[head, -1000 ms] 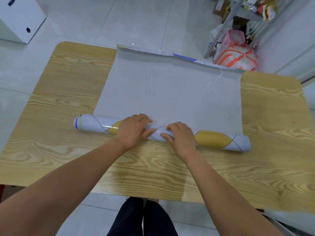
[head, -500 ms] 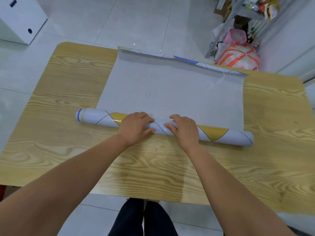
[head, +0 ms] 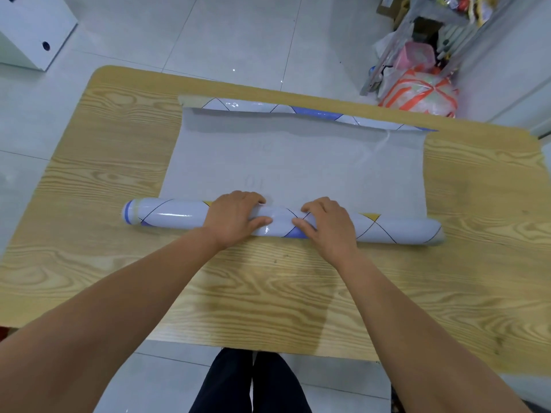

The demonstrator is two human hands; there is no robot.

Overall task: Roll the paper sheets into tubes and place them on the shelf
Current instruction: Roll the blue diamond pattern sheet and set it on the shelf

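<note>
Head view, two hands (head: 235,217) (head: 328,225), one roll (head: 173,216) (gripped)

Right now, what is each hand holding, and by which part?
The left hand and right hand both grip the paper roll near its middle, fingers curled over the top, thumbs on its near side.

On the table (head: 89,174) lies the paper sheet (head: 313,162), its rolled part (head: 173,216) at the near side, with the left hand (head: 235,216) and the right hand (head: 328,225) side by side upon it. Behind the table a box (head: 32,34) stands left, perhaps a shelf (head: 417,34) right.
</note>
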